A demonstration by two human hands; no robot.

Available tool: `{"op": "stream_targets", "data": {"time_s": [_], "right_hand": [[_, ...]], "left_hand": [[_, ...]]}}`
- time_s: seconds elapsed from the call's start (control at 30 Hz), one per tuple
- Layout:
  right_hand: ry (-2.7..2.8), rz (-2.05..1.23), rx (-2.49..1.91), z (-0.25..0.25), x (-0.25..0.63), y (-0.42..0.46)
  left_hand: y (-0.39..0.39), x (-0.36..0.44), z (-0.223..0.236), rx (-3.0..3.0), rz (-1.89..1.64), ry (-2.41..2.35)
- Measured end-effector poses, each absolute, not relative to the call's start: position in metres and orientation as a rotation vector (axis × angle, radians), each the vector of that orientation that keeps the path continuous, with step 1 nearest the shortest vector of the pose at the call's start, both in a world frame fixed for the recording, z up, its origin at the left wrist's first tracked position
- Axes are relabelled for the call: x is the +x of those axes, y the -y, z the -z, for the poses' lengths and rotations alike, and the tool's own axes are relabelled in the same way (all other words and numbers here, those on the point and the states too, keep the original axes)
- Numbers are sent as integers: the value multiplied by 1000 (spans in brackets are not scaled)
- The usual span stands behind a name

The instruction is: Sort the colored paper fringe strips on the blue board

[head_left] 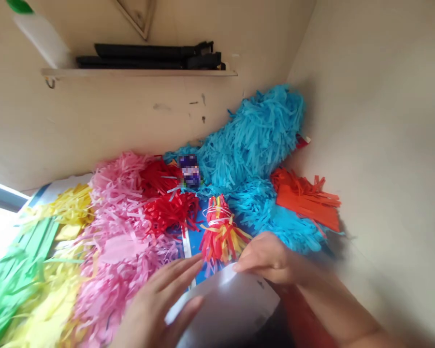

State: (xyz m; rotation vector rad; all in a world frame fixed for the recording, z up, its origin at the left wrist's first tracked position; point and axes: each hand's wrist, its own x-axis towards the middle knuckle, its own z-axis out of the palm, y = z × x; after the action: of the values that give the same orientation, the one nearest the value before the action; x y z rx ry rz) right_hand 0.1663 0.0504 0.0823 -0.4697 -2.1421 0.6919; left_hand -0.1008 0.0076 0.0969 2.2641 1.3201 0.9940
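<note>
A pale grey-white curved piece (228, 309), like a sheet with a smooth glossy surface, is at the bottom centre. My right hand (266, 256) pinches its upper edge between thumb and fingers. At the piece's left side is my left hand (163, 299), fingers stretched out and thumb apart; whether it bears any of the weight I cannot tell. Just beyond my hands lies a bundle of red and yellow paper strips (223, 229), wound with white string near its top. The lower end of the grey-white piece is dark and partly out of frame.
Fringed paper covers much of the blue surface (203, 208): green (29, 275), yellow (54, 285), pink (119, 251), red (170, 208), blue (253, 140) and orange (308, 200). A purple packet (190, 170) rests among it. Black objects (148, 57) lie on a wall shelf (141, 73).
</note>
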Motion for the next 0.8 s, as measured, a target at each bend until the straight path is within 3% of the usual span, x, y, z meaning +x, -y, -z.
{"op": "stream_targets", "data": {"time_s": [0.2,0.8], "right_hand": [[2153,-531,-586,-102,171,-38],[2066,-456,-713,-97,168,-40]], "left_hand": [[-25,-58,-99,2404,-770,-1071],[-25,-43,-95,1911,-990,-1067]]}}
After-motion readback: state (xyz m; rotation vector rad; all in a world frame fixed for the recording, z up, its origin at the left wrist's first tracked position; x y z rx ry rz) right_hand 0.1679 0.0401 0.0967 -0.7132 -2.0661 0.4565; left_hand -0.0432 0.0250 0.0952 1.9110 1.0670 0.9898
